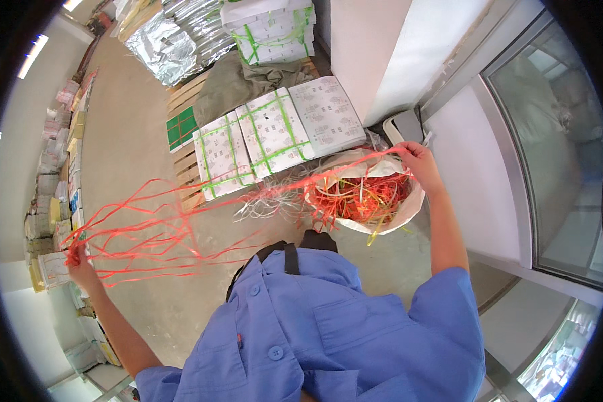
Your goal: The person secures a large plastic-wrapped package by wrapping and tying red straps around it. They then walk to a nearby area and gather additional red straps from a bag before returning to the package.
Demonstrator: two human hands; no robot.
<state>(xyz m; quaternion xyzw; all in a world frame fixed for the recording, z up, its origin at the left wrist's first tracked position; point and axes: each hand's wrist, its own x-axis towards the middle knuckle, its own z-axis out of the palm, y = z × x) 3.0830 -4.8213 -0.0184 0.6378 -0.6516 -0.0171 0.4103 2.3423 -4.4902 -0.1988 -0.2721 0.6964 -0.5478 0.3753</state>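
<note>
My left hand (pixel 82 266), out at the far left, is closed around one end of a bunch of red plastic strapping twine (pixel 181 216). The strands fan out in loops and run across to my right hand (pixel 418 163), which pinches the other end above a white woven sack (pixel 407 213). Inside the sack's open mouth lies a tangle of red twine (pixel 367 198) with some yellow strands. A few red ends hang over the near rim. Clear and whitish twine (pixel 276 201) spills out just left of the sack, partly behind the red strands.
White printed stacks (pixel 271 130), two tied with green twine, stand on a wooden pallet (pixel 186 95) with grey-green cloth (pixel 231 85). Silver-wrapped bundles (pixel 166 50) sit behind. A glass-paned door (pixel 547 125) is at the right. Stacked paper bundles (pixel 55 176) line the left wall.
</note>
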